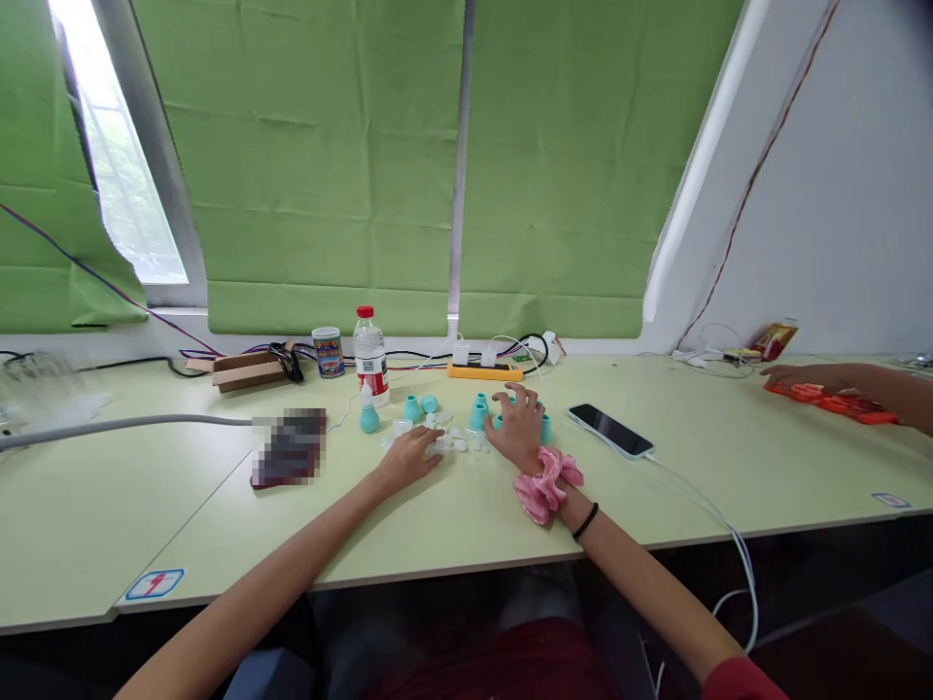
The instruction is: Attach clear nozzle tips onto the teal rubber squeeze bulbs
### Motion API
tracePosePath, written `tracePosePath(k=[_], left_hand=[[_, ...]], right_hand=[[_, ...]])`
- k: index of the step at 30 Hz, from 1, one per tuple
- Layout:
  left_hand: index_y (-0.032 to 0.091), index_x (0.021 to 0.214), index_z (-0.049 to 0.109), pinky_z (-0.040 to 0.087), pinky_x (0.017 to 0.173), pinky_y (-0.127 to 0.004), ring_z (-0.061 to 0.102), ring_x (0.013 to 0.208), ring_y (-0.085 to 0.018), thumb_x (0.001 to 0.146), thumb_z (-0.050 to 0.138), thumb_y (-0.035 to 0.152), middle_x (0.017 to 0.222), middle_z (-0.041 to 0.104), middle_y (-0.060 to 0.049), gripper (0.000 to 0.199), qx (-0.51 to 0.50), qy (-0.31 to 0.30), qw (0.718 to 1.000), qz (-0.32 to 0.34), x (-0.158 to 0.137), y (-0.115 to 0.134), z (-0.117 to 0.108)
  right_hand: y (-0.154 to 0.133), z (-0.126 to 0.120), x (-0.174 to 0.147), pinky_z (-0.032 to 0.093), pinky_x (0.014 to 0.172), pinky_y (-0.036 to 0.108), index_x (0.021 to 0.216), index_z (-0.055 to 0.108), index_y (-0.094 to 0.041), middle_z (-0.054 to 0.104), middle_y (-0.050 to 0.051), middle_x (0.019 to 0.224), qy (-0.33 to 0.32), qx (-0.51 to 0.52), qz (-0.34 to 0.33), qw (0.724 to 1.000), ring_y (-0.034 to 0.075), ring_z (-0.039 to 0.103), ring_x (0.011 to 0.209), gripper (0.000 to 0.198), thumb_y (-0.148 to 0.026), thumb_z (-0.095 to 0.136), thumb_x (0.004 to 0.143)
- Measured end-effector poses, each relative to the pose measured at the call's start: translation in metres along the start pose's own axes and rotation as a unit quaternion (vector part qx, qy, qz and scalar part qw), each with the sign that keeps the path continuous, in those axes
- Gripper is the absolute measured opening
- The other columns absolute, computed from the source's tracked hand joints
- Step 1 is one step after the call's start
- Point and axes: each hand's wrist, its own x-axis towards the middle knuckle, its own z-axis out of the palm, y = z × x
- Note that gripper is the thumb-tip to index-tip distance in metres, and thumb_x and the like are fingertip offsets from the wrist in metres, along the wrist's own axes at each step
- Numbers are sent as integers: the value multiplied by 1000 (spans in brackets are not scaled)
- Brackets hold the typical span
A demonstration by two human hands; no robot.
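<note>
Arching over a cluster of small teal bottles (478,418), the right hand (517,428) has its fingers spread wide, while the left hand (406,461) lies low with fingers loosely extended at the small white pieces (459,445) on the table (466,525); whether either grips anything cannot be told. A careless right-hand sweep could topple the crowded bottles, and a dragging left palm might scatter the pieces.

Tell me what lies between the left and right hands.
In the head view, small white and translucent pieces lie between the left hand and right hand, with teal pieces beside the right.
</note>
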Motion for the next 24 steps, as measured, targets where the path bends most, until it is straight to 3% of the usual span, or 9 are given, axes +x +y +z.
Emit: tracePosePath(k=[4, 9, 12, 16, 19, 24], left_hand=[[15, 93, 57, 44, 64, -27, 56, 74, -17, 70, 51, 20, 85, 60, -7, 24, -3, -1, 1000, 7, 0, -1, 1], [17, 85, 58, 44, 68, -29, 55, 81, -19, 69, 52, 17, 84, 61, -6, 17, -3, 22, 999, 29, 0, -2, 1], [18, 94, 56, 44, 66, -28, 56, 77, -18, 71, 51, 19, 86, 61, -5, 23, -7, 35, 999, 10, 0, -2, 1], [20, 114, 44, 44, 67, -27, 56, 81, -18, 72, 49, 18, 91, 60, -5, 42, -9, 52, 999, -4, 0, -3, 2], [21, 107, 49, 44, 72, -28, 53, 88, -18, 74, 46, 17, 93, 59, -5, 34, -18, 66, 997, 20, 0, -3, 2], [19, 93, 52, 45, 71, -28, 50, 90, -18, 72, 48, 15, 92, 55, -6, 22, -28, 94, 995, 33, 1, 1, -2]], right_hand=[[10, 4, 1, 35, 65, 37, 91, 52, -16, 44, 14, 103, -67, -65, 45, 995, 29, 42, 89, 31, -23, 56, 62], [14, 11, -3, 31, 53, 31, 89, 52, -16, 52, 12, 84, -167, -42, 60, 983, 24, 51, 69, 27, -25, 57, 64], [17, 13, -3, 28, 52, 30, 87, 52, -15, 55, 12, 79, -151, -9, 65, 986, 23, 52, 66, 32, -24, 63, 59], [19, 11, -1, 28, 51, 27, 67, 53, -17, 56, 8, 69, -140, -1, 65, 988, 20, 51, 65, 18, -25, 64, 56], [16, 7, 1, 34, 54, 26, 67, 52, -18, 54, 4, 71, -109, 20, 58, 992, 18, 51, 69, 17, -30, 61, 59], [2, 0, -1, 39, 76, 31, 80, 50, -17, 50, 7, 88, 0, 149, -38, 988, 20, 48, 88, 19, -27, 56, 64]])
